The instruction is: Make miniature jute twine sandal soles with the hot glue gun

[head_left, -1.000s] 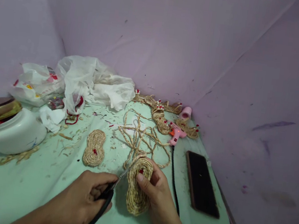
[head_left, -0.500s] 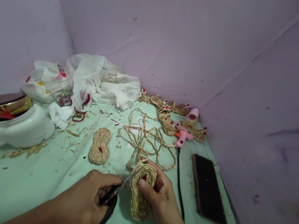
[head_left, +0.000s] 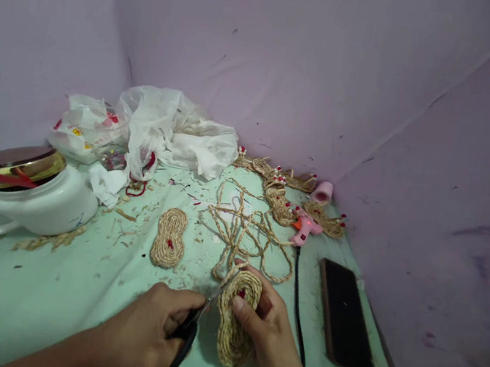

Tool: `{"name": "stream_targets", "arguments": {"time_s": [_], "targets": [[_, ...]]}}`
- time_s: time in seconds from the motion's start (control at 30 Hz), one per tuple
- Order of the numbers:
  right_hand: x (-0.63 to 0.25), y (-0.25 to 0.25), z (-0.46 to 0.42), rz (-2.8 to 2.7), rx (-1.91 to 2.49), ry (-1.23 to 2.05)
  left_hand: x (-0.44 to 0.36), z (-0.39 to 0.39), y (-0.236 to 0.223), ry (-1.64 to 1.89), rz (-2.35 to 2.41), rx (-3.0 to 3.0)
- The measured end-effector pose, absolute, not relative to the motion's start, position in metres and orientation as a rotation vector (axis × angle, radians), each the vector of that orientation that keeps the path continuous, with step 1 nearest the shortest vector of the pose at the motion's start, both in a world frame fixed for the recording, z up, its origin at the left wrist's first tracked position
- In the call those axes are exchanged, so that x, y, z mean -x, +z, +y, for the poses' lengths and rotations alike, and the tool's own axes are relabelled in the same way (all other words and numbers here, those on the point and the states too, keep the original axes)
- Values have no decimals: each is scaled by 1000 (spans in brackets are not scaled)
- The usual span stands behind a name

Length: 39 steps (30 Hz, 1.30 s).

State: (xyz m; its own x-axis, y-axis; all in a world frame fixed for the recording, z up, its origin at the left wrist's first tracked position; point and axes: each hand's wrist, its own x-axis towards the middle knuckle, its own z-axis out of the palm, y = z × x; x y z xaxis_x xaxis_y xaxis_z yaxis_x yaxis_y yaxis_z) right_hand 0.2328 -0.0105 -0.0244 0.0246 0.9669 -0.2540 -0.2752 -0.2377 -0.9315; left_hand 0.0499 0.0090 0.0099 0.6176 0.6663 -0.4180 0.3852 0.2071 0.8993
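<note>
My left hand (head_left: 155,332) is closed around the black handles of a pair of scissors (head_left: 184,345). The blades point up and right and meet the braided cord at the top left edge of a coiled straw sole (head_left: 233,334). My right hand (head_left: 269,320) grips that sole, thumb on its face beside a small red patch; the fingers behind it are partly hidden. From its top, cord seems to run to a loose tangle of braided cord (head_left: 242,232) on the cloth. A second coiled sole (head_left: 169,238) with a red centre lies flat to the left.
A pink glue gun (head_left: 305,231) with a black cable and a phone (head_left: 347,322) lie right. Straw slippers with beads (head_left: 281,204) line the back wall beside a pink roll (head_left: 322,192). White plastic bags (head_left: 179,132) and a white pot (head_left: 48,201) stand left, among straw scraps.
The view has shifted slightly, so things sit a little further right. Both hands keep their hold, and the scissors stay against the cord at the sole's edge.
</note>
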Motion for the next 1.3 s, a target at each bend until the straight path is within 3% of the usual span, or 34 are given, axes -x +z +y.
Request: {"name": "stream_targets", "arguments": {"time_s": [1.3], "targets": [[-235,-20,-13,-862,1249,1444,-48,11,17,228,939,-1459]]}}
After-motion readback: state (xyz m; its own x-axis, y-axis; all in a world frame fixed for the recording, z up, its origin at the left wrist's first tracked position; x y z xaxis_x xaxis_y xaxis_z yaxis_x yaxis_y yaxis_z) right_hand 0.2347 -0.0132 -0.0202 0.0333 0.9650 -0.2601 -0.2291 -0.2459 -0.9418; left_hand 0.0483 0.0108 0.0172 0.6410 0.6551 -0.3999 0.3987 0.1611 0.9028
